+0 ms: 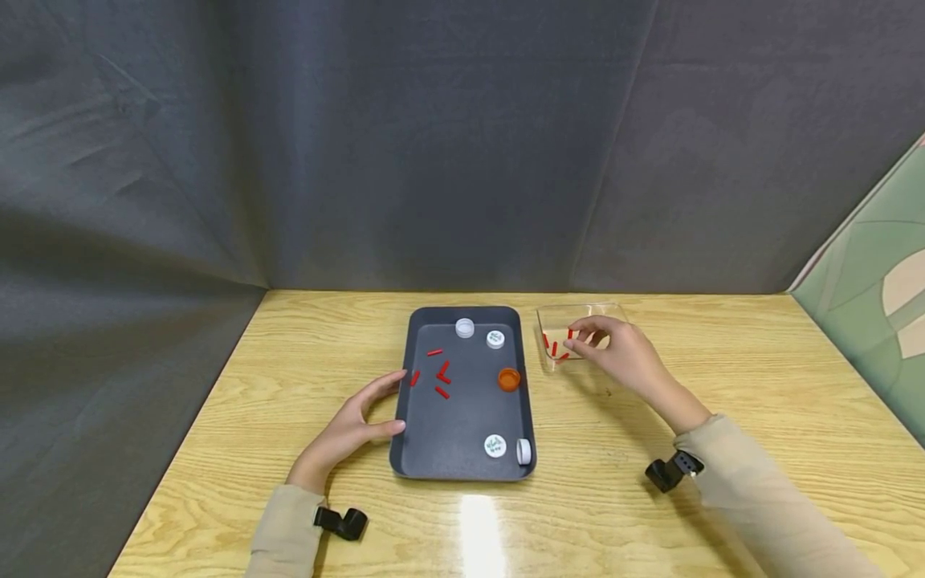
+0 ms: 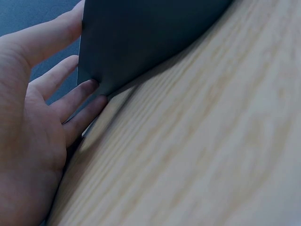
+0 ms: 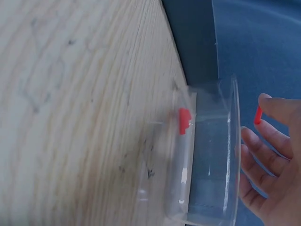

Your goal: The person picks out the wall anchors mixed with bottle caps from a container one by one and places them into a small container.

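Between thumb and index finger, my right hand (image 1: 623, 353) pinches a small red stick (image 3: 258, 115), just above a clear plastic box (image 3: 211, 155). Several more red sticks (image 1: 555, 348) lie inside that box. My left hand (image 1: 343, 429) is at the left side of a dark grey tray (image 1: 455, 459), its fingertips at the rim and the thumb spread apart from the fingers. On the tray's left half lie several loose red sticks (image 1: 442, 392). The left wrist view shows extended fingers against the tray's outer wall.
Along the tray's right side are an orange cap (image 1: 509, 380), two white caps with green print (image 1: 495, 445), a white cap on its side (image 1: 523, 451) and a whitish, clear-looking cap (image 1: 465, 327). A dark curtain (image 1: 448, 160) hangs behind the wooden table (image 1: 600, 498).
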`<control>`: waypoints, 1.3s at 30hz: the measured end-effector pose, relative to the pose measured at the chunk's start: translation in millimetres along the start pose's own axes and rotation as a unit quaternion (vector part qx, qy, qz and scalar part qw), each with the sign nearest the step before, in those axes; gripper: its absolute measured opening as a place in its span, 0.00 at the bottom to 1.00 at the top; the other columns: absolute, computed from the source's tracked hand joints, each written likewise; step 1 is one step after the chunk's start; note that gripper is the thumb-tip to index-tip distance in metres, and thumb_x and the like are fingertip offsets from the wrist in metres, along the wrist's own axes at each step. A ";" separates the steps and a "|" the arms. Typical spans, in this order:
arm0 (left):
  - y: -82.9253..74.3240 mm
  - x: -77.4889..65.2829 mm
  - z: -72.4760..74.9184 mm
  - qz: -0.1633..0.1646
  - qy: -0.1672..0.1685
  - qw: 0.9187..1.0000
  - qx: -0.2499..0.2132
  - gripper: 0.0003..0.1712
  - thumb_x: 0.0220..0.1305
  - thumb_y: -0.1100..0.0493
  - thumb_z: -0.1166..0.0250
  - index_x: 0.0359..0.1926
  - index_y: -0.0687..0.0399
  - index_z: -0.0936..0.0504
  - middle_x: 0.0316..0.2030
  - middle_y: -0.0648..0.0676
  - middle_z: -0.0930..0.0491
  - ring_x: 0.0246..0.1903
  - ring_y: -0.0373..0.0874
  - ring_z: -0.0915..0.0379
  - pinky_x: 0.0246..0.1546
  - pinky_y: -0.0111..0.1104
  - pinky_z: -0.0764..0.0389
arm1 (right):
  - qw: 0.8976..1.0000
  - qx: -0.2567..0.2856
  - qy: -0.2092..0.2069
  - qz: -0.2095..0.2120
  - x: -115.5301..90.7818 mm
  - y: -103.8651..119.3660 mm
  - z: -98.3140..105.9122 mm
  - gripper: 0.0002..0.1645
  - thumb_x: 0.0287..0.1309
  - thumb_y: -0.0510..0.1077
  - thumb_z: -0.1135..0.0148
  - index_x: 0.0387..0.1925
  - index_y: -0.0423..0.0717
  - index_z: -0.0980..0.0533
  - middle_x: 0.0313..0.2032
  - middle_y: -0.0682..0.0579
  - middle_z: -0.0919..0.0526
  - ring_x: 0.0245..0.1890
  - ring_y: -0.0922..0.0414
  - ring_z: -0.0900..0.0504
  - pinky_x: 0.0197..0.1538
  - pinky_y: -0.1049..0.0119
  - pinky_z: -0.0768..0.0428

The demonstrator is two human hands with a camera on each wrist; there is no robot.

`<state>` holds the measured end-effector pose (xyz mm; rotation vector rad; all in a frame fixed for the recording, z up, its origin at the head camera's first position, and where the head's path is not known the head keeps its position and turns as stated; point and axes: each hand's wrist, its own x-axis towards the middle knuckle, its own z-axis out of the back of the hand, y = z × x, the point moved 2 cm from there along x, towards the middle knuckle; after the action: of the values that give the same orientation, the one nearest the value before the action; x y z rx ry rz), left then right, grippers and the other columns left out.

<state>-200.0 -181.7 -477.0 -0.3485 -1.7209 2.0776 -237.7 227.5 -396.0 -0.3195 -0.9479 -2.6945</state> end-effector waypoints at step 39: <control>0.3 -0.1 -0.4 -0.005 0.000 1.000 -0.009 0.44 0.60 0.64 0.29 0.75 0.53 0.38 0.72 0.58 0.38 0.71 0.57 0.46 0.69 0.56 0.50 | 0.997 -0.043 0.054 -0.021 21.7 -28.5 -13.0 0.15 0.60 0.47 0.30 0.45 0.42 0.17 0.31 0.54 0.17 0.28 0.57 0.22 0.28 0.62 0.28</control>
<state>-199.8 -181.5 -477.5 -0.3455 -1.7383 2.0560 -268.7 236.9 -416.0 -0.1703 -0.8182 -2.7649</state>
